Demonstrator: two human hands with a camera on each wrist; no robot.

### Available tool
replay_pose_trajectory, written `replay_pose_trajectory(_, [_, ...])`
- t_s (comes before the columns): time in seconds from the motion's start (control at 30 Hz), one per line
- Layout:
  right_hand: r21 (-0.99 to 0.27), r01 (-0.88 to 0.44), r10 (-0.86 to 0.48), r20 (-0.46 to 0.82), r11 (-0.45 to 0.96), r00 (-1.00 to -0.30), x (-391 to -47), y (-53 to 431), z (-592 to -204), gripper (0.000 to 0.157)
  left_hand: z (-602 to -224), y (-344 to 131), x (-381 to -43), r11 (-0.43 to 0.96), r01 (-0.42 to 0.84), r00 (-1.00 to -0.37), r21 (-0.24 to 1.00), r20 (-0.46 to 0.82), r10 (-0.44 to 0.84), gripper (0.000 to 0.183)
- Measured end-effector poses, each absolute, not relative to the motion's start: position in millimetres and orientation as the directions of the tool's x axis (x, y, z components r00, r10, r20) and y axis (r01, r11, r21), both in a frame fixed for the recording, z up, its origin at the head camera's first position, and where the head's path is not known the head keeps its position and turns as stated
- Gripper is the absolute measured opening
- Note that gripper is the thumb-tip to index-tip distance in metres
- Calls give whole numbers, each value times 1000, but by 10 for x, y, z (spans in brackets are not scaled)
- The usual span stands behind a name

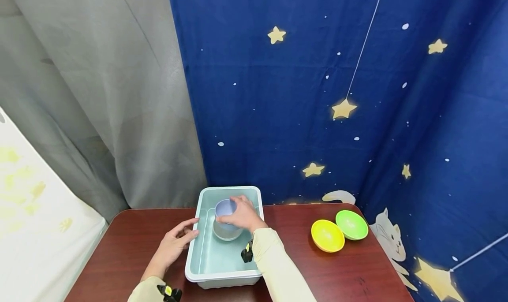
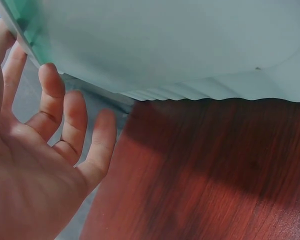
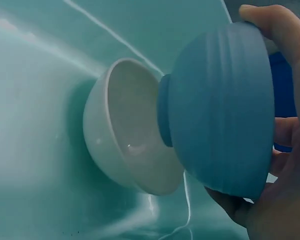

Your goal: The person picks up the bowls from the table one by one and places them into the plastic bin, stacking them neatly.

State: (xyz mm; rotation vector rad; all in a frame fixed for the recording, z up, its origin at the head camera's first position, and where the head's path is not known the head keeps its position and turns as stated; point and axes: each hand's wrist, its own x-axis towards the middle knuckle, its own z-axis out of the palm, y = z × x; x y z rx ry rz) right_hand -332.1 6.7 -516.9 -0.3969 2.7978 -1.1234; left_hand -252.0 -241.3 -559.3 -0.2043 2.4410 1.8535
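Note:
My right hand (image 1: 244, 214) grips a blue bowl (image 3: 222, 110) by its rim, thumb on one side and fingers on the other. The blue bowl hangs over a white bowl (image 3: 135, 135) that sits on the floor of a pale green plastic basin (image 1: 222, 262). In the right wrist view, the blue bowl's foot overlaps the white bowl's opening. At the basin's left side, my left hand (image 1: 173, 245) has its fingertips right at the rim, fingers spread and slightly bent, holding nothing.
The basin stands on a reddish-brown wooden table (image 1: 293, 249). To its right are a yellow bowl (image 1: 327, 236) and a green bowl (image 1: 352, 225), side by side near the table's right edge. Behind the table hang a grey curtain (image 1: 158, 117) and a blue star-patterned curtain (image 1: 278, 117).

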Motion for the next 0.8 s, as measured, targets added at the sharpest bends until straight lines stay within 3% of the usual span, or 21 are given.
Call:
replay_pose_trajectory(0.43, [-632, -258, -270, 79, 731, -960, -3286, -42, -5229, 98, -5621, -2386, -2507, 262, -156, -987, 952, -144, -65, 51])
replay_pose_trajectory(0.8, [-630, -248, -276, 56, 736, -960, -3282, -92, -5225, 98, -5599, -2391, -2499, 265, -153, -988, 952, -139, -70, 51])
